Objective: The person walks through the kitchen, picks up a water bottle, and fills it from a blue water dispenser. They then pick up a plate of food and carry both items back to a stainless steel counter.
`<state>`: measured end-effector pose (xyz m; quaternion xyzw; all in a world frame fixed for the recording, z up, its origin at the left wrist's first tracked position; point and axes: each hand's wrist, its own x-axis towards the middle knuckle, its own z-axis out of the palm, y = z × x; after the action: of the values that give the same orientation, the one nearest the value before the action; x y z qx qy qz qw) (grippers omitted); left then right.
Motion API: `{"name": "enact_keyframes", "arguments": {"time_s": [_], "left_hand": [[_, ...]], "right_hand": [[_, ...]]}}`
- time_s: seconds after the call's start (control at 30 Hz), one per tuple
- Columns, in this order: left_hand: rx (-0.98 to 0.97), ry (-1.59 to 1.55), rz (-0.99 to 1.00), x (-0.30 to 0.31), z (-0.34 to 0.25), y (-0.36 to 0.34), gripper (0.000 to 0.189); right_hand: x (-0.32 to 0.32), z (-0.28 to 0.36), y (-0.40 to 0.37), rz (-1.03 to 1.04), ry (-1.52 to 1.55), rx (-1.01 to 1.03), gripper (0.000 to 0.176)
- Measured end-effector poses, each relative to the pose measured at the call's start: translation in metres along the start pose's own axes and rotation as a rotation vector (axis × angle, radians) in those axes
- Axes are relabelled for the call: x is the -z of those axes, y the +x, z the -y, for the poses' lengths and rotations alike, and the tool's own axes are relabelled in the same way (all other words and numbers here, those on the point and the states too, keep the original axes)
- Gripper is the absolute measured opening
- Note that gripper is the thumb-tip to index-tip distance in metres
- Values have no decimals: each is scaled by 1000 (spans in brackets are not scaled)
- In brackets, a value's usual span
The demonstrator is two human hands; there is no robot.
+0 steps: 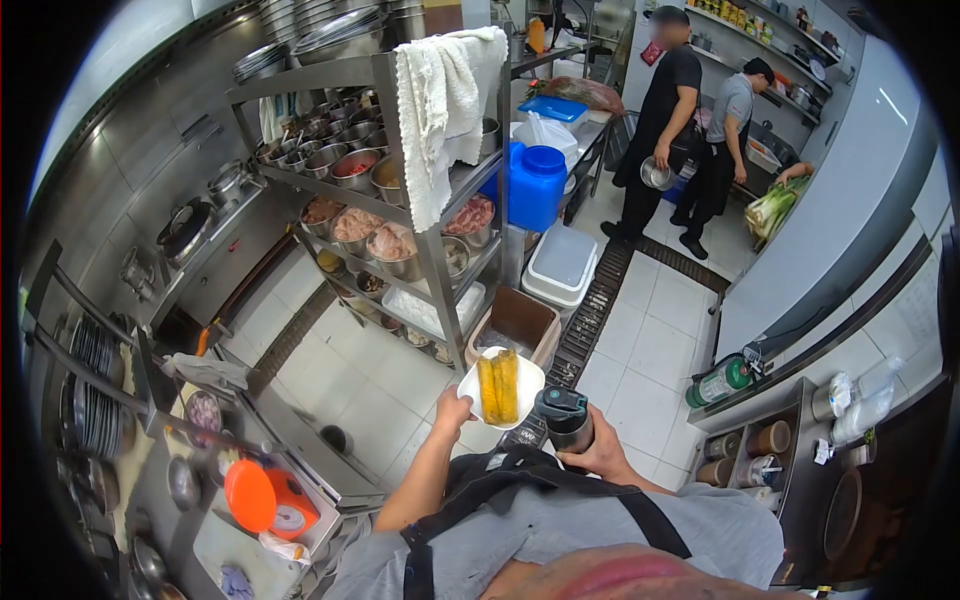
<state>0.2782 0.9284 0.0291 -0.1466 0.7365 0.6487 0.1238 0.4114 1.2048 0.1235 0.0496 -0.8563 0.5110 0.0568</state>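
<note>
My left hand [455,410] grips the edge of a small white plate [533,378], held out in front of my body. Two long yellow-brown rolls, which look fried, lie side by side on it [498,388]. Close by on the right, my right hand [597,447] is wrapped round a dark tumbler [568,432] with a black lid. The tumbler stays upright, its lid near the plate's right edge. Its lower part is partly hidden by my fingers.
A metal rack [420,225] with pots of raw meat stands ahead, a white towel [450,110] over it. Beside it are a blue drum [537,187] and a lidded bin [562,265]. Two people stand at back right. An orange scale [292,510] sits lower left. A floor drain [600,290] runs ahead.
</note>
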Motion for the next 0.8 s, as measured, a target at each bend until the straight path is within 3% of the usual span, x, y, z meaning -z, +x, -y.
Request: {"name": "enact_keyframes", "arguments": {"time_s": [0.8], "left_hand": [[10,5,-3,15,-1,22,28]], "right_hand": [[-8,3,17,-5,38,-55,93]]}}
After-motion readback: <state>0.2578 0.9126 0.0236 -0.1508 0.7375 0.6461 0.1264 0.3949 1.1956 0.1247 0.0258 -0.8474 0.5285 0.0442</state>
